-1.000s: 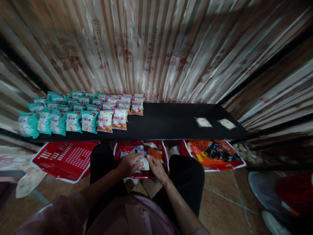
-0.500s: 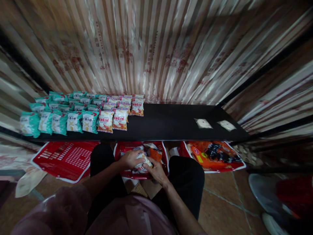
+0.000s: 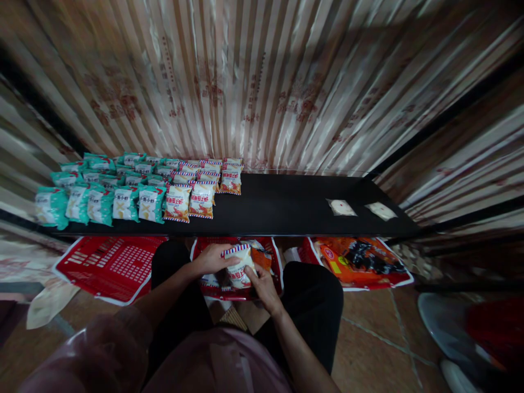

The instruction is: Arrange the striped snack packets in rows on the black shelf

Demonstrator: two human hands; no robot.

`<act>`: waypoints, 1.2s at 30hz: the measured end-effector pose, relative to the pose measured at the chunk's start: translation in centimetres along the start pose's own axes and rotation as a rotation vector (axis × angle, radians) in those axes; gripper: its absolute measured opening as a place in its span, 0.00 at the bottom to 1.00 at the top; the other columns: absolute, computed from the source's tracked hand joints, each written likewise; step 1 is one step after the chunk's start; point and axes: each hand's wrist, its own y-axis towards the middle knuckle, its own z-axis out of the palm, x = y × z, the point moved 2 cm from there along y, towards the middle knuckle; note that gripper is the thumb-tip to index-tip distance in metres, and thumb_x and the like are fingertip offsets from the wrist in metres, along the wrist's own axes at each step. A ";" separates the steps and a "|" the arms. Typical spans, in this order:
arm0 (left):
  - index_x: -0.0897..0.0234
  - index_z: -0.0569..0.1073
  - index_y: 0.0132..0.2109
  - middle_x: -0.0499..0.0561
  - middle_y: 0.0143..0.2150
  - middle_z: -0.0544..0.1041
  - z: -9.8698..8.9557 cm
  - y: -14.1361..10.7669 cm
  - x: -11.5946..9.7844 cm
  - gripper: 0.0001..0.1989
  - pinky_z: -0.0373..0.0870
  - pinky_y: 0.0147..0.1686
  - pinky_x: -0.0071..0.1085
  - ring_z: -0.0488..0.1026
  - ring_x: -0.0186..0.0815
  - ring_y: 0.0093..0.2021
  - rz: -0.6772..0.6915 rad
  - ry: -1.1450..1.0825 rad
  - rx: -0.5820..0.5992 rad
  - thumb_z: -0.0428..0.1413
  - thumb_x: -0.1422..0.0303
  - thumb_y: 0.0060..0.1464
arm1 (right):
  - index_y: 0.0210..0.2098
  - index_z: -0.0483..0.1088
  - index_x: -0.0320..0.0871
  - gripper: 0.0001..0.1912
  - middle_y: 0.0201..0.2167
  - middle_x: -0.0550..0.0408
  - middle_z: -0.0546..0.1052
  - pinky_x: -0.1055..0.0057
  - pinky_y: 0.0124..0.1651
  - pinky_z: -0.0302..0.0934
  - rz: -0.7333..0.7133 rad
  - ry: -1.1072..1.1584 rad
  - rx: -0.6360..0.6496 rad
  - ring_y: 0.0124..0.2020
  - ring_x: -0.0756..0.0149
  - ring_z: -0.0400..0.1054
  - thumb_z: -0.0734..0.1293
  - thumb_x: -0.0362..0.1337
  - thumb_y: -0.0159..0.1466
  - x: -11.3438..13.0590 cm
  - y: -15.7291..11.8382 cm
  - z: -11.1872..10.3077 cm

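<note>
Two hands hold a snack bag over a red basket

A seated person's left hand (image 3: 215, 259) and right hand (image 3: 263, 288) are closed around one pale snack bag (image 3: 239, 267) with red lettering and a red-and-blue striped top edge. The left hand grips its upper left side; the right holds its lower right. The bag is between the person's knees, above the middle basket (image 3: 279, 265), which holds more packets, one of them orange.

Just beyond is a long black shelf (image 3: 278, 204). Teal bags (image 3: 125, 204) stand in rows at its left, with striped-edge bags (image 3: 177, 203) beside them. Two flat white packets (image 3: 342, 207) lie apart from these, toward the right end. Another red basket (image 3: 123, 267) sits at left; the right-hand basket (image 3: 403, 282) holds orange and dark packages. A striped curtain (image 3: 245, 82) hangs behind.
</note>
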 end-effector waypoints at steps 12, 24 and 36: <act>0.67 0.68 0.52 0.55 0.43 0.77 2.5 0.7 1.5 0.29 0.71 0.42 0.33 0.75 0.38 0.41 -0.157 -0.702 -0.250 0.63 0.61 0.43 | 0.33 0.75 0.40 0.29 0.26 0.52 0.79 0.67 0.31 0.66 0.073 0.130 -0.122 0.26 0.60 0.72 0.68 0.60 0.48 -0.3 0.2 0.4; 0.67 0.70 0.39 0.56 0.42 0.78 4.7 0.8 -0.2 0.23 0.68 0.50 0.41 0.75 0.42 0.45 -0.151 -0.973 -0.379 0.61 0.52 0.43 | 0.34 0.73 0.41 0.25 0.26 0.50 0.79 0.66 0.31 0.68 0.155 0.357 -0.181 0.33 0.55 0.74 0.69 0.57 0.49 0.1 0.0 1.9; 0.66 0.70 0.39 0.57 0.43 0.77 6.2 0.6 0.5 0.23 0.68 0.49 0.38 0.73 0.42 0.46 -0.162 -0.950 -0.455 0.58 0.49 0.46 | 0.37 0.72 0.41 0.25 0.30 0.48 0.80 0.66 0.32 0.68 0.172 0.326 -0.261 0.35 0.56 0.75 0.66 0.56 0.53 -0.1 0.1 2.4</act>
